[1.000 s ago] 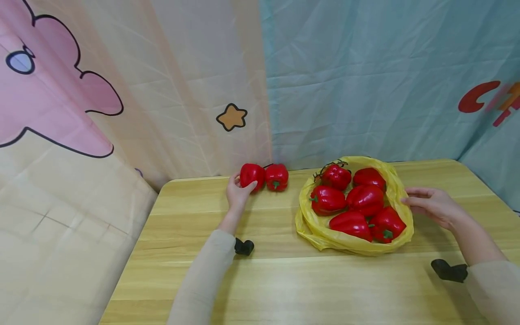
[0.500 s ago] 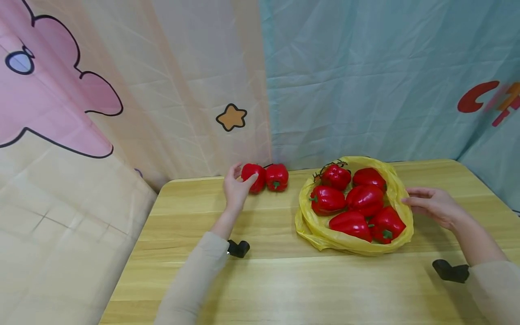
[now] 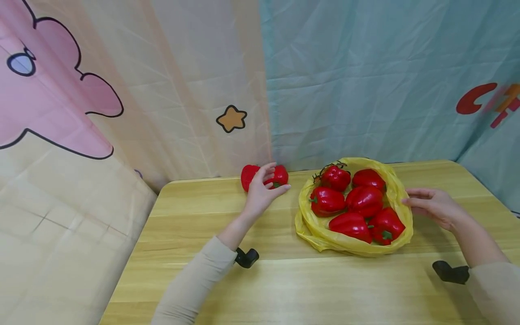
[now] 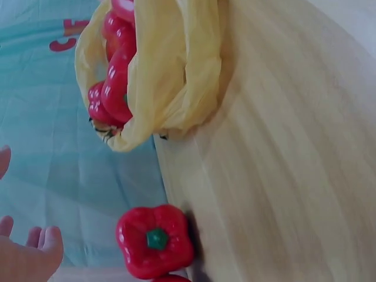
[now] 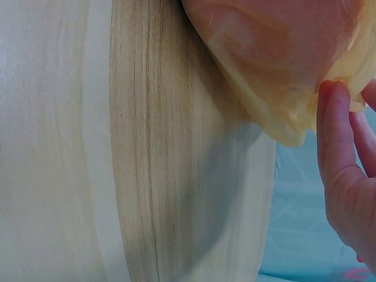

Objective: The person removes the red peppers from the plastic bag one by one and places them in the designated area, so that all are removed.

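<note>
My left hand (image 3: 260, 195), fingers spread and holding nothing, is in front of two red bell peppers near the table's back edge. It partly hides the left bell pepper (image 3: 248, 176) and the right bell pepper (image 3: 281, 173). In the left wrist view, one bell pepper (image 4: 141, 244) shows its green stem, apart from the fingertips (image 4: 53, 238). A yellow plastic bag (image 3: 400, 225) with rolled-down sides holds several red bell peppers (image 3: 364, 201). At its right side, my right hand (image 3: 434, 207) pinches the rim; the right wrist view shows fingertips (image 5: 338, 100) against the film.
All of this is on a light wooden table (image 3: 260, 289). Directly behind its back edge hangs a printed curtain (image 3: 357, 90). Thin dark stems (image 3: 331, 168) lie at the bag's back rim. Black wrist mounts (image 3: 451, 272) stick out by both sleeves.
My left hand has let go of the left bell pepper and shifted right, across both loose peppers. Those peppers stay about where they were. My right hand and the bag have hardly moved.
</note>
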Tool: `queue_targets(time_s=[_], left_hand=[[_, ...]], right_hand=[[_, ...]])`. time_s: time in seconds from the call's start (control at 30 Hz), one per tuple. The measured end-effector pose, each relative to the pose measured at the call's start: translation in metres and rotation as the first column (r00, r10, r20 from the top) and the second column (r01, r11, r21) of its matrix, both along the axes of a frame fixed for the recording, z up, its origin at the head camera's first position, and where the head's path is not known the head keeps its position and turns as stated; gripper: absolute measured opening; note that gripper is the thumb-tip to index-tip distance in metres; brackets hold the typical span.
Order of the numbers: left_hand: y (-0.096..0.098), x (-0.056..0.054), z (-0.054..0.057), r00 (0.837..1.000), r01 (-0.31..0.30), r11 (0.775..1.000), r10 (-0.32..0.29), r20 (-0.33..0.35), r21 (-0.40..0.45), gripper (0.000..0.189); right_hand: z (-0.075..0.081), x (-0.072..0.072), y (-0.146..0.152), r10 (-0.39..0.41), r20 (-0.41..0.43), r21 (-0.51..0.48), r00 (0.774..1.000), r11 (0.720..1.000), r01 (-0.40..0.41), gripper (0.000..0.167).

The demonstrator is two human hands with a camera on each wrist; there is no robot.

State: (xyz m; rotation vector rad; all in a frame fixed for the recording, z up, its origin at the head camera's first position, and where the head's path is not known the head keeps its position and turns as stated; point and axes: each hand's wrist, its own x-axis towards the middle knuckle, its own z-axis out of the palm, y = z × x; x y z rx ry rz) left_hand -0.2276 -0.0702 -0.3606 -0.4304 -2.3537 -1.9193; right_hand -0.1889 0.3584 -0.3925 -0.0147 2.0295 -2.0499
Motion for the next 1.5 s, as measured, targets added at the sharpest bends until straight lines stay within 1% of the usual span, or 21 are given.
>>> queue_targets(time_s=[0.1,0.17,0.2,0.37,0.47,0.63,0.77,0.97,1.1,1.2,1.27,1.33,1.5], left_hand=[[0.007,0.004,-0.003,0.997,0.073,0.996,-0.073,-0.01,-0.054,0.063],[0.012,0.006,-0.006,0.994,0.103,0.991,-0.104,-0.013,-0.087,0.062],[0.015,0.007,-0.007,0.993,0.11,0.988,-0.113,-0.017,-0.105,0.061],[0.028,0.008,-0.015,0.99,0.143,0.977,-0.144,0.006,-0.158,0.06],[0.036,0.008,-0.018,0.986,0.166,0.973,-0.166,0.012,-0.163,0.059],[0.049,0.007,-0.021,0.979,0.204,0.962,-0.205,0.014,-0.183,0.061],[0.057,0.005,-0.023,0.976,0.211,0.953,-0.217,-0.002,-0.217,0.061],[0.064,0.002,-0.026,0.977,0.208,0.948,-0.212,0.009,-0.241,0.062],[0.068,-0.003,-0.03,0.972,0.232,0.949,-0.231,0.028,-0.213,0.064],[0.07,-0.006,-0.033,0.964,0.264,0.95,-0.26,0.048,-0.168,0.064],[0.071,-0.007,-0.035,0.961,0.276,0.948,-0.271,0.05,-0.158,0.065],[0.072,-0.009,-0.036,0.961,0.278,0.945,-0.275,0.044,-0.17,0.065],[0.074,-0.01,-0.04,0.965,0.259,0.942,-0.259,0.029,-0.215,0.065]], right_hand=[[-0.001,0.001,0.001,0.001,-0.002,0.001,1.0,1.0,-0.001,0.03],[-0.002,0.001,0.001,-0.002,0.0,0.001,1.0,1.0,0.002,0.03],[-0.002,0.001,0.002,-0.001,0.0,-0.001,1.0,1.0,0.001,0.03],[-0.002,0.002,0.001,-0.001,0.005,-0.02,1.0,1.0,0.001,0.03],[-0.002,0.001,0.0,0.001,0.002,-0.021,1.0,1.0,-0.001,0.03],[-0.002,0.001,0.001,-0.007,-0.005,0.012,1.0,1.0,0.007,0.029],[-0.001,0.002,0.001,-0.005,-0.01,0.015,1.0,1.0,0.005,0.027],[-0.001,0.001,0.0,-0.013,0.004,0.014,1.0,1.0,0.013,0.03],[-0.001,0.001,0.0,-0.012,0.014,-0.012,1.0,1.0,0.012,0.031],[0.0,0.001,-0.001,-0.013,0.022,-0.024,1.0,1.0,0.014,0.032],[0.0,0.001,-0.001,-0.014,0.023,-0.026,1.0,1.0,0.014,0.032],[0.0,0.001,-0.002,-0.015,0.023,-0.033,1.0,0.999,0.016,0.032],[0.0,0.003,-0.001,-0.017,0.014,-0.052,1.0,0.998,0.018,0.032]])
